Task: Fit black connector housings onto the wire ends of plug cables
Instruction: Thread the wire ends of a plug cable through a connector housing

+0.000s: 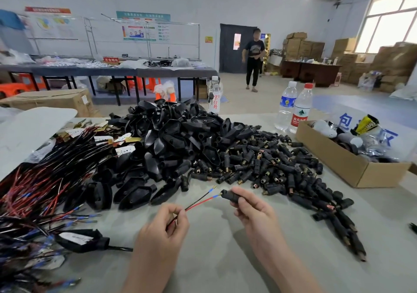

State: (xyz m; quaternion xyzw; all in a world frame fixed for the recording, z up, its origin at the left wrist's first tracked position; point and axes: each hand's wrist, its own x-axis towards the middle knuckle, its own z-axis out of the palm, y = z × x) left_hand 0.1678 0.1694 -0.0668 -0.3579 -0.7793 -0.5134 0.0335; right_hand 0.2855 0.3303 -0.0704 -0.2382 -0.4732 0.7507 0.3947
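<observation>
My left hand pinches a red-and-black wire pair whose blue-sleeved ends point up and to the right. My right hand grips a small black connector housing just right of the wire tips, with the red wire's tip at its mouth. Behind my hands lies a big heap of black plug shells, and to its right a spread of small black connector housings. A tangle of red and black plug cables covers the left side of the table.
An open cardboard box with mixed items stands at the right. Two water bottles stand behind the heap. A person stands far back on the floor near a dark door. Tables and stacked cartons line the room.
</observation>
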